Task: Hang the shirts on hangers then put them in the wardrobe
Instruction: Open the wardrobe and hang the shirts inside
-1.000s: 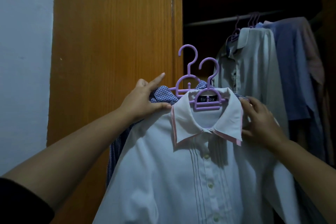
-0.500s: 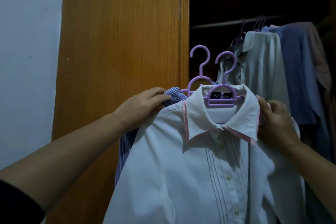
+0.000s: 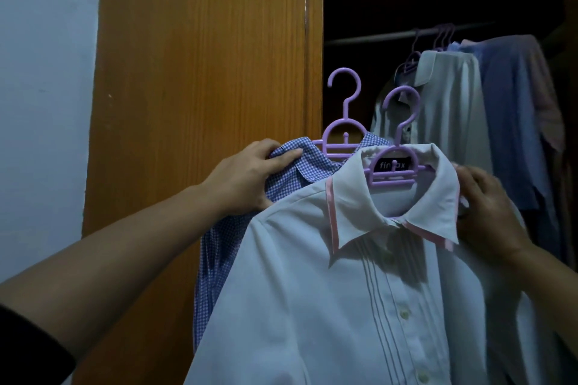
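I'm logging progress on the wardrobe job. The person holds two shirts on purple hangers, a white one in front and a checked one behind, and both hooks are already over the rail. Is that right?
Not quite. In the head view neither hook is on the rail yet: the white shirt and checked shirt are held up in front of the wardrobe, left hand and right hand at their shoulders. The rest stands.

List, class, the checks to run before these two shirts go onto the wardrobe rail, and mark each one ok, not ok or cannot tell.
1. White shirt sits on its hanger: ok.
2. Checked shirt sits on its hanger: ok.
3. Left hand grips the checked shirt's shoulder: ok.
4. Right hand holds the white shirt's other shoulder: ok.
5. Both hooks are free and upright: ok.
6. Rail has bare space left of the hung shirts: ok.
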### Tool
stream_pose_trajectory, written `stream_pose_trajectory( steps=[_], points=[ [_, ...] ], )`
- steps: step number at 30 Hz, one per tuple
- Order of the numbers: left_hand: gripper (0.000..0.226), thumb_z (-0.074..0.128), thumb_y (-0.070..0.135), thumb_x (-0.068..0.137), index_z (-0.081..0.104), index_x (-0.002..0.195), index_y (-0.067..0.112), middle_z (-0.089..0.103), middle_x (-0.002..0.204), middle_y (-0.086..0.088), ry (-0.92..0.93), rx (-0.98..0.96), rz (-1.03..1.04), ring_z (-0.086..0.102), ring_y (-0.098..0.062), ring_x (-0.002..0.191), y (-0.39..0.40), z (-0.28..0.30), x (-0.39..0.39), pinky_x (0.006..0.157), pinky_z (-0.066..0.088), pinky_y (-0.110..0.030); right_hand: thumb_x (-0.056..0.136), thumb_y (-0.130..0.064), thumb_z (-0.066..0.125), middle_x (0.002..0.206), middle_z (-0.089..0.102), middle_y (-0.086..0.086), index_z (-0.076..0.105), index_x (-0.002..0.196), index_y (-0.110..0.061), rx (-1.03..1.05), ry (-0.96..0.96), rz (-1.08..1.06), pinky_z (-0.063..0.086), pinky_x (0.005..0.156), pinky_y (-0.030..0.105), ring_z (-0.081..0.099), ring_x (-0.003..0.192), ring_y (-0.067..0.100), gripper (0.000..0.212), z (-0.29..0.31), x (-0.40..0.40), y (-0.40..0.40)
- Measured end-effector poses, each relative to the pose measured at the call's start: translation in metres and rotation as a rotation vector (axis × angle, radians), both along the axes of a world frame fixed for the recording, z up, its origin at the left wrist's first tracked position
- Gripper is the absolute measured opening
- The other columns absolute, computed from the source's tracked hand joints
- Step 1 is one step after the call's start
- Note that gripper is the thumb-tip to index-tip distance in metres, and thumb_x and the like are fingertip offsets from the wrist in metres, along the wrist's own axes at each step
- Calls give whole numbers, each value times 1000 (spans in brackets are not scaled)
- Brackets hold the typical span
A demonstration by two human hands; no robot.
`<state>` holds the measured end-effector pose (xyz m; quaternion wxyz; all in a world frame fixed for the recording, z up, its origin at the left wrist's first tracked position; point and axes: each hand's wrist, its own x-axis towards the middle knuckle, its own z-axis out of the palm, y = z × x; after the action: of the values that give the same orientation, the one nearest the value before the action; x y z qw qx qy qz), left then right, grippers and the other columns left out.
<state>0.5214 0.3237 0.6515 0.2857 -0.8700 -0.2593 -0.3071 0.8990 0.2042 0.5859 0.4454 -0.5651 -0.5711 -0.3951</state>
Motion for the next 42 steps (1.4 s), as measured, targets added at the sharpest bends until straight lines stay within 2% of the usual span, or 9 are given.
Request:
stream_pose_trajectory(
  steps=[2, 4, 7, 13, 17, 21, 26, 36, 42],
  points=[
    [102, 70, 62, 71, 11, 151, 39, 33, 140, -1, -21, 74, -30, 35, -17, 125, 1, 0, 0, 80, 41, -27, 59, -4, 85, 128, 45, 19, 44, 136, -13, -13, -11, -30, 43, 89, 60, 44, 113, 41, 87, -2, 2, -3],
    [112, 74, 61, 68, 5, 152, 33, 37, 136, -2, -59, 87, -36, 42, -19, 118, 5, 2, -2, 72, 39, -26, 57, -7, 87, 128, 44, 18, 39, 137, -16, 0, -15, -73, 43, 88, 61, 44, 113, 41, 93, -4, 11, -5],
    [124, 75, 61, 66, -6, 153, 25, 37, 136, 1, -109, 66, 20, 42, -15, 116, 7, 7, 0, 72, 41, -24, 57, -16, 88, 129, 46, 15, 38, 139, -20, -27, -12, -55, 44, 86, 61, 47, 112, 40, 96, -5, 23, -4],
    [113, 74, 53, 72, 0, 153, 29, 35, 143, 0, -141, 109, 31, 37, -19, 123, 12, 9, 5, 77, 47, -32, 49, -15, 92, 126, 49, 20, 42, 138, -13, -51, -75, -130, 47, 83, 60, 49, 107, 45, 103, -13, 32, -11],
    [102, 64, 60, 78, 1, 153, 33, 27, 150, 2, -215, 156, 102, 35, -20, 122, 13, 12, 13, 72, 40, -28, 44, -18, 95, 126, 50, 21, 36, 140, -15, -101, -125, -169, 49, 83, 57, 50, 107, 45, 112, -13, 31, -26],
    [98, 58, 65, 80, 0, 153, 34, 26, 151, 2, -245, 171, 118, 36, -20, 123, 17, 14, 24, 69, 38, -25, 43, -18, 95, 122, 53, 25, 44, 137, -3, -110, -154, -249, 50, 78, 51, 53, 102, 46, 108, -15, 30, -41],
    [97, 54, 70, 79, 1, 153, 35, 27, 150, 1, -243, 151, 138, 36, -20, 124, 24, 16, 41, 71, 43, -27, 47, -24, 94, 123, 54, 23, 44, 138, -7, -141, -157, -348, 49, 77, 45, 55, 102, 44, 105, -15, 33, -62],
    [98, 58, 69, 77, 6, 152, 35, 32, 147, 0, -293, 100, 180, 39, -22, 123, 42, 20, 72, 73, 49, -33, 54, -41, 87, 124, 54, 18, 42, 142, -20, -186, -125, -679, 47, 75, 46, 53, 97, 44, 101, 13, 60, -86],
    [98, 57, 71, 77, 6, 152, 36, 34, 144, 2, -267, 147, 250, 40, -20, 120, 53, 28, 73, 71, 48, -31, 70, -45, 76, 138, 44, 15, 29, 147, -24, -260, -98, -842, 41, 87, 46, 46, 113, 41, 92, 49, 74, -83]
  ],
)
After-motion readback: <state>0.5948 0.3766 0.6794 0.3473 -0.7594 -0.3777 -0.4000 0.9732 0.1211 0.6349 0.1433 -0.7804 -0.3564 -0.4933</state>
